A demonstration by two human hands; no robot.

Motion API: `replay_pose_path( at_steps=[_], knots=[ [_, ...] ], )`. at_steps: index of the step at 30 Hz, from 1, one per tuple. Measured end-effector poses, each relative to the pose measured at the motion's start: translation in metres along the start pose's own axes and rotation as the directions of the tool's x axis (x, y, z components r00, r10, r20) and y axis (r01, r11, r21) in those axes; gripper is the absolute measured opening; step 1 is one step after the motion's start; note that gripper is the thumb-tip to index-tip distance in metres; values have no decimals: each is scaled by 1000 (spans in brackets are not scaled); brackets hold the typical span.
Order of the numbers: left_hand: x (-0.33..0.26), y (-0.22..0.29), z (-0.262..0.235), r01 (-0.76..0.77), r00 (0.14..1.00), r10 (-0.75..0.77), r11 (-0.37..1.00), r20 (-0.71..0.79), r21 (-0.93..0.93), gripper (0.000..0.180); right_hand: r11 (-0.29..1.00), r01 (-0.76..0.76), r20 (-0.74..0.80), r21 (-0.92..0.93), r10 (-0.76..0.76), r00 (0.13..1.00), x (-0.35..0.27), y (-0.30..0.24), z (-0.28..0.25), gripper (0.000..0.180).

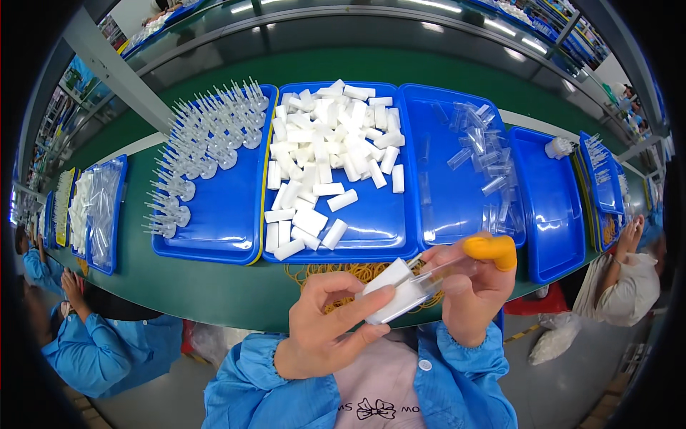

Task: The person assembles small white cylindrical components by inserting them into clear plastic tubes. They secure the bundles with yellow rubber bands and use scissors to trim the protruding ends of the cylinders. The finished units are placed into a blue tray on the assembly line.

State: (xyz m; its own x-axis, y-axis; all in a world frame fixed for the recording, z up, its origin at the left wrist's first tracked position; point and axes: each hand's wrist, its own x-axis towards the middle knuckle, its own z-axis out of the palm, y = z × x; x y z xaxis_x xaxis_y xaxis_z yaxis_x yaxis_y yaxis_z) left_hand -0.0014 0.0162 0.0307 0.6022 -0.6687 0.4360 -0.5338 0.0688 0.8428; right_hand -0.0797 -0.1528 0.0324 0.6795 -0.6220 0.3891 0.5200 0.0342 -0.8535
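In front of my chest, my left hand (332, 325) grips a pair of white oblong blocks (401, 302) between thumb and fingers; they lie side by side and tilt up to the right. My right hand (471, 304), with an orange finger cot (493, 252) on one finger, pinches a clear plastic sleeve (451, 272). The sleeve's near end meets the right end of the blocks; whether it goes around them or only touches is unclear. A thin clear stem (414, 260) shows beside the upper block.
Blue trays hold clear stemmed parts (207, 146), a heap of white blocks (325, 146) and clear sleeves (480, 143). Farther right, another blue tray (549, 214) has a small clear bundle (559, 147). Yellow rubber bands (350, 274) lie near my hands. Co-workers sit at both sides.
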Motion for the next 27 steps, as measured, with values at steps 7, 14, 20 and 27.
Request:
replay_pose_path(
  at_steps=[7,14,20,27],
  knots=[
    [-1,-9,1,50,999,-47,980,21,-190,41,987,-126,111,-100,137,984,3,-12,1,30],
    [-3,-38,2,221,961,-265,904,-76,-366,46,855,62,242,-515,75,967,24,-6,-21,24],
    [-9,-42,5,280,919,-393,583,37,-763,43,828,-41,203,-559,185,962,23,-5,-21,21],
    [-6,-28,2,330,898,-435,572,64,-751,43,837,76,270,-542,88,959,13,-6,-20,18]
  ],
)
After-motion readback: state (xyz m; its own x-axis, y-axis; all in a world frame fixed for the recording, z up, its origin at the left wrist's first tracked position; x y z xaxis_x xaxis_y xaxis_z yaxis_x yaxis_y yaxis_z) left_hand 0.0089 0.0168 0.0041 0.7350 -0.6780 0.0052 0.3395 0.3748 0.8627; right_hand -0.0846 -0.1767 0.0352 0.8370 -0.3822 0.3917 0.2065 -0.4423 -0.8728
